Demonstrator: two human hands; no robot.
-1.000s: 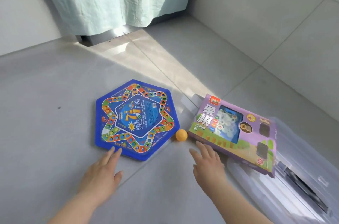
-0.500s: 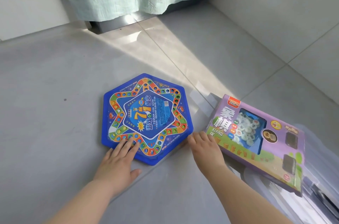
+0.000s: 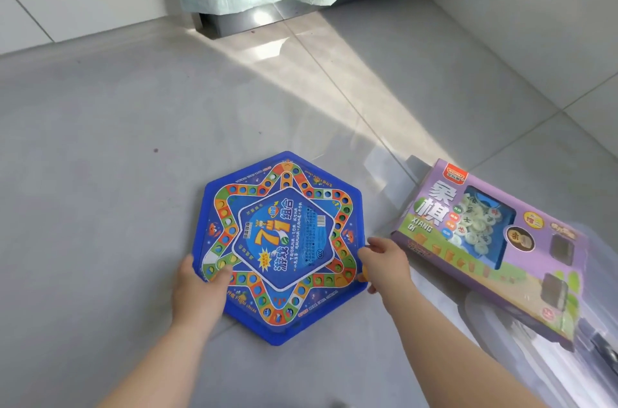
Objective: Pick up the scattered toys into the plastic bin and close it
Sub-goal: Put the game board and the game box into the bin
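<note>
The left hand (image 3: pixel 200 287) and right hand (image 3: pixel 388 264) each grip one edge of the blue hexagonal plastic game board (image 3: pixel 284 240) between them.

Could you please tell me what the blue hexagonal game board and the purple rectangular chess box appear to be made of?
The blue hexagonal game board looks like moulded plastic, glossy: raised rim, soft sheen, printed graphics. The purple rectangular chess box is probably printed cardboard, smooth, with a clear film window showing pale pieces inside.
</note>
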